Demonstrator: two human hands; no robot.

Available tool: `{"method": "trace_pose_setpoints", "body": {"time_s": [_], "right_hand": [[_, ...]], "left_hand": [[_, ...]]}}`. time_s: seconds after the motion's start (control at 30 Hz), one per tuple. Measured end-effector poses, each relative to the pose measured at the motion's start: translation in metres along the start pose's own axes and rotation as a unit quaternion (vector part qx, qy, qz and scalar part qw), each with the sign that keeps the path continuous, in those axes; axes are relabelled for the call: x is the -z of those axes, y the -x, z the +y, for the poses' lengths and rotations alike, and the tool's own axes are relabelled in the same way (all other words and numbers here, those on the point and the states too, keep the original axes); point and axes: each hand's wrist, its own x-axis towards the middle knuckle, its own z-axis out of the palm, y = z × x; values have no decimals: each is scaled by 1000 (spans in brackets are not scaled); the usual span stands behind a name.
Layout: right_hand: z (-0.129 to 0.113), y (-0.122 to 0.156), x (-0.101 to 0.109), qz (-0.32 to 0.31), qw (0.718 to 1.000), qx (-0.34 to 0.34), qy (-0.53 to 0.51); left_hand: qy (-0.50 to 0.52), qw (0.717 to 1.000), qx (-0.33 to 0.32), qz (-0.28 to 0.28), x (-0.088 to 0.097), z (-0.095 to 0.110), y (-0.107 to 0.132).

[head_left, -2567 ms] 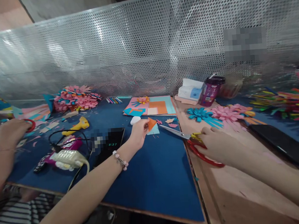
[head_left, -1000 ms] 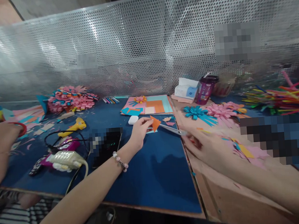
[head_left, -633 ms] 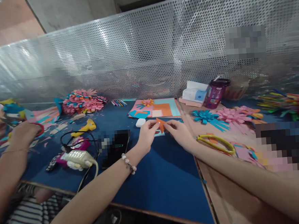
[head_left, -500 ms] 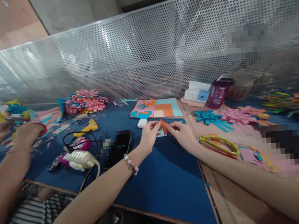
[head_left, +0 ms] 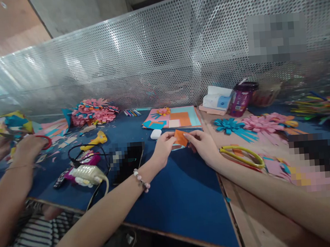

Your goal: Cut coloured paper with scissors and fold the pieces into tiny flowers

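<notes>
Between my two hands is a small piece of orange paper (head_left: 180,137), its flat face turned toward me. My left hand (head_left: 165,146) pinches its left edge, and a beaded bracelet (head_left: 142,180) circles that wrist. The fingers of my right hand (head_left: 202,145) grip the paper's right side. Just below the paper, a pale blue piece (head_left: 178,147) shows partly behind my left fingers. A white earphone case (head_left: 156,134) lies beside my left hand. Behind my hands rests a stack of coloured paper sheets (head_left: 192,116) with a small paper flower (head_left: 163,111) on it.
Left of me, another person's hand (head_left: 28,148) holds red-handled scissors (head_left: 44,141) near paper scraps. A phone (head_left: 130,161), a power strip (head_left: 89,175) and a yellow glue gun (head_left: 94,141) lie left. Yellow-handled scissors (head_left: 242,154), paper flowers (head_left: 227,128) and a purple cup (head_left: 241,99) are right.
The orange paper has turned from a narrow, folded-looking edge to a broader flat face. Both my hands still hold it at nearly the same place.
</notes>
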Motion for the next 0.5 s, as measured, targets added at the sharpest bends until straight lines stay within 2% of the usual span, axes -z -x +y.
{"method": "trace_pose_setpoints", "body": {"time_s": [0.1, 0.3, 0.5], "right_hand": [[1, -1, -1, 7, 1000, 0, -24], [-1, 0, -3, -29, 999, -2, -27], [-5, 1, -3, -24, 998, -14, -59]], "left_hand": [[9, 1000, 2, -9, -1, 0, 1], [-7, 1000, -19, 10, 0, -1, 2], [-18, 999, -24, 11, 0, 1, 2]]}}
